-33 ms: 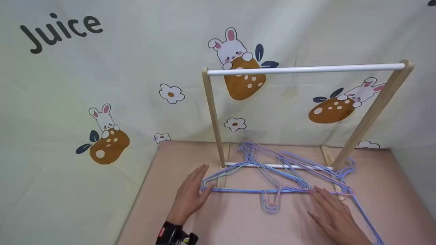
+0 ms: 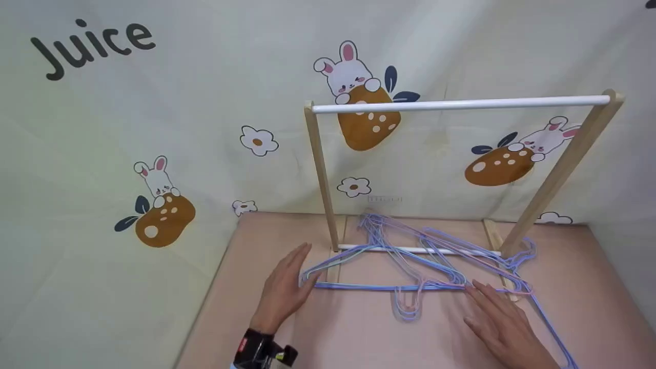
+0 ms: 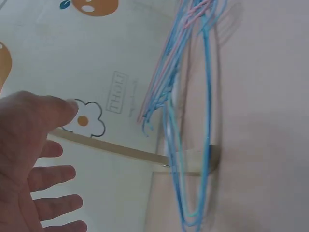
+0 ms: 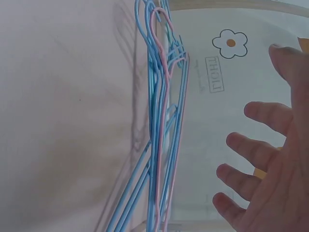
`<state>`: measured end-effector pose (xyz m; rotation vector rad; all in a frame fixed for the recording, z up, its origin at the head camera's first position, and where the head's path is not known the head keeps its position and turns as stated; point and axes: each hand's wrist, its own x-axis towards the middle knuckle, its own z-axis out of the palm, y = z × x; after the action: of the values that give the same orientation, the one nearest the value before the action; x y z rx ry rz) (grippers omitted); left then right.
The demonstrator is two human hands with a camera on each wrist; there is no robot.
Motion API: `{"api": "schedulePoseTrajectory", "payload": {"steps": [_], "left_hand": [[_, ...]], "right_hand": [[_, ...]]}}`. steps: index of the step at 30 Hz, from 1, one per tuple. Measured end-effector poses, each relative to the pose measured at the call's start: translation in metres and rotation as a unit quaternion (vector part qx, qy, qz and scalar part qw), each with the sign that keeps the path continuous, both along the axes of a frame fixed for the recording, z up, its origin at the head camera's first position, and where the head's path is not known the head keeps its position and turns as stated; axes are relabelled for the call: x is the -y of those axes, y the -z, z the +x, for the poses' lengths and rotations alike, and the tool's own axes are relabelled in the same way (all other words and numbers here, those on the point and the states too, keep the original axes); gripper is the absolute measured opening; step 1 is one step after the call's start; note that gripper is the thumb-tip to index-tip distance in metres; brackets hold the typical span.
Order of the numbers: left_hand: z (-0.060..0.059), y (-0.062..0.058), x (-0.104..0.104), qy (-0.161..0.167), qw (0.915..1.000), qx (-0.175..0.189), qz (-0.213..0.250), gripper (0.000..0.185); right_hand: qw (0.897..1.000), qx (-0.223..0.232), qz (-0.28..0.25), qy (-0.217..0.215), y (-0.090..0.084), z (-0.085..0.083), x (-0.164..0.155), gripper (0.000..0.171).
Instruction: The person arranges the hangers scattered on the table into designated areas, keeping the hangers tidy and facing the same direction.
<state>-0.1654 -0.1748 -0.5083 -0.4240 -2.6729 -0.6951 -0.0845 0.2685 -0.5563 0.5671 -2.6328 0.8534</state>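
Note:
A tangled pile of thin clothes hangers (image 2: 359,286), blue, pink and pale green, lies at the foot of a small clothes rack (image 2: 461,105). Beside the left end of the pile is my left hand (image 2: 281,292), fingers extended and thumb apart. My right hand (image 2: 505,324) hovers at the pile's lower right with straight fingers; whether its fingertips touch a hanger I cannot tell. Neither palm holds anything. In the left wrist view, the hangers (image 3: 207,96) stand apart from the spread fingers. The right wrist view also shows a gap between hand and hangers (image 4: 157,121).
The rack has two wooden posts (image 2: 559,177), a white top rod and a low white rod (image 2: 346,247) partly covered by hangers. A pinkish tabletop (image 2: 369,338) lies beneath. Behind hangs a pale cloth (image 2: 215,92) printed with rabbits. One hanger reaches toward the lower right edge.
My left hand has shifted very slightly left and up, away from the hanger ends. The right hand, the hangers and the rack look unmoved.

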Motion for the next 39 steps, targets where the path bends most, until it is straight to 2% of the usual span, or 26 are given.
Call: {"api": "schedulePoseTrajectory", "payload": {"steps": [3, 8, 12, 18, 24, 29, 39], "left_hand": [[-0.008, -0.006, 0.000, -0.010, 0.9998, -0.017, 0.009, 0.056], [-0.031, -0.026, -0.004, -0.044, 0.9973, -0.045, 0.036, 0.048], [-0.047, -0.040, -0.011, -0.060, 0.9949, -0.062, 0.054, 0.045], [-0.062, -0.053, -0.021, -0.058, 0.9919, -0.084, 0.076, 0.048], [-0.074, -0.061, -0.025, -0.052, 0.9901, -0.085, 0.099, 0.049], [-0.086, -0.062, -0.035, -0.046, 0.9900, -0.084, 0.104, 0.048], [-0.099, -0.061, -0.042, -0.016, 0.9881, -0.079, 0.131, 0.044]], "right_hand": [[1.000, -0.024, -0.001, -0.013, 0.002, -0.003, -0.002, 0.061], [0.997, -0.070, -0.001, -0.022, 0.009, -0.010, -0.008, 0.049], [0.997, -0.070, -0.012, 0.007, 0.017, -0.020, -0.014, 0.034], [0.997, -0.049, -0.006, 0.060, 0.032, -0.037, -0.022, 0.033], [0.997, -0.023, 0.010, 0.069, 0.049, -0.059, -0.021, 0.042], [0.997, -0.025, -0.002, 0.073, 0.057, -0.064, -0.024, 0.044], [0.997, -0.044, -0.015, 0.053, 0.062, -0.072, -0.024, 0.028]]}}
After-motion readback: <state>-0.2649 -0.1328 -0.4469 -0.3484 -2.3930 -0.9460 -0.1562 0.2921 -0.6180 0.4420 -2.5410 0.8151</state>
